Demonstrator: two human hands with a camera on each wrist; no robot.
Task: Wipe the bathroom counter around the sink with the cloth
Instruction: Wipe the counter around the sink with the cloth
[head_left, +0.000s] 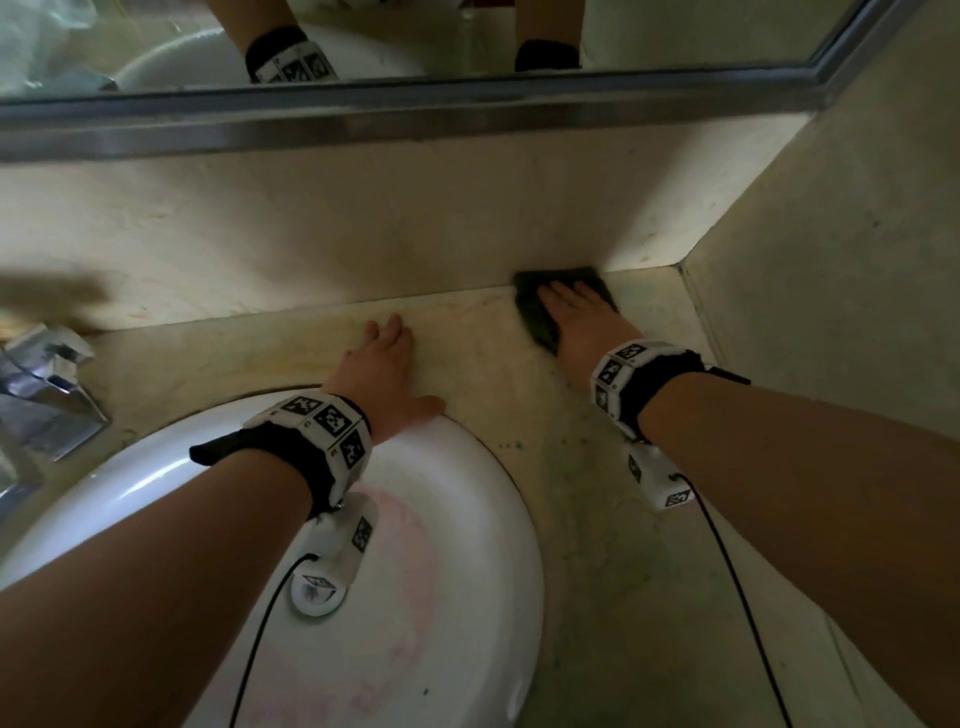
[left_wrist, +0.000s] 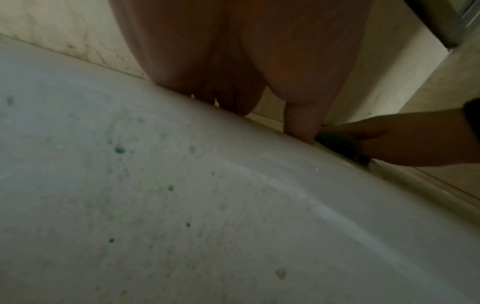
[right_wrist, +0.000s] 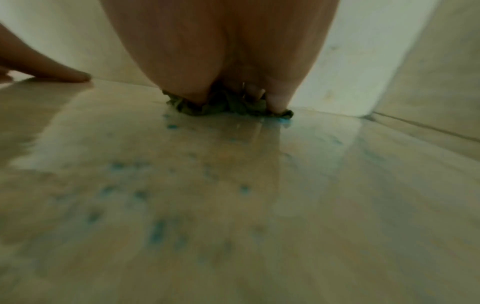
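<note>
A dark green cloth (head_left: 540, 312) lies flat on the beige stone counter (head_left: 488, 358), pushed up against the back wall to the right of the sink. My right hand (head_left: 582, 312) lies flat on top of it with straight fingers; the right wrist view shows the cloth (right_wrist: 228, 107) bunched under my palm. My left hand (head_left: 387, 364) rests flat on the bare counter just behind the white sink (head_left: 452, 545), thumb on its rim. Blue-green droplets (right_wrist: 158, 232) speckle the wet counter in front of the cloth.
A chrome tap (head_left: 41, 384) stands at the far left of the counter. A steel-framed mirror (head_left: 395, 119) runs above the backsplash. A side wall (head_left: 841, 260) closes the counter on the right, forming a corner just beyond the cloth.
</note>
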